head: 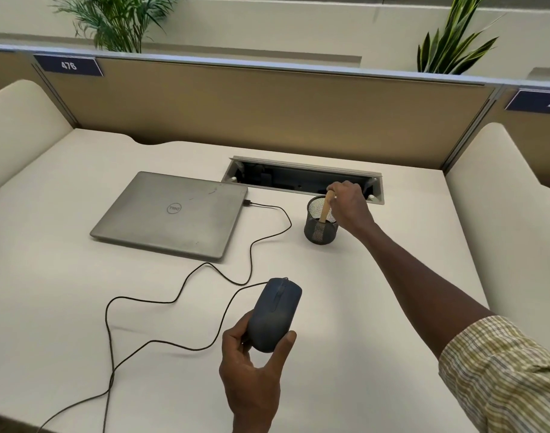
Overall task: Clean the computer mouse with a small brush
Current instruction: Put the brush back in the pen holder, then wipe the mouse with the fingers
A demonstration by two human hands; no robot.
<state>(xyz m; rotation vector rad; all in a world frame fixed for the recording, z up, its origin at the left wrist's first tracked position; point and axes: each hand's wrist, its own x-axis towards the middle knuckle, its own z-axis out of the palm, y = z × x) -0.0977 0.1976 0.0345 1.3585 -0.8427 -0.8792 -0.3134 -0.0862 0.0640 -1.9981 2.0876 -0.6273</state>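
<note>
Place: an open-plan office, probably hot-desking.
Partition: tan divider (267,107) across the upper frame, number plate "476" (68,65) upper left.
Desk: closed laptop (170,214), cable hatch (302,180), mesh pen cup (320,226).

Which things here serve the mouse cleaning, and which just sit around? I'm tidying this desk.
In use: computer mouse in left hand; wooden brush handle gripped by right hand; mesh pen cup holding it.

Lying about: closed Dell laptop, open cable tray, plants.
</note>
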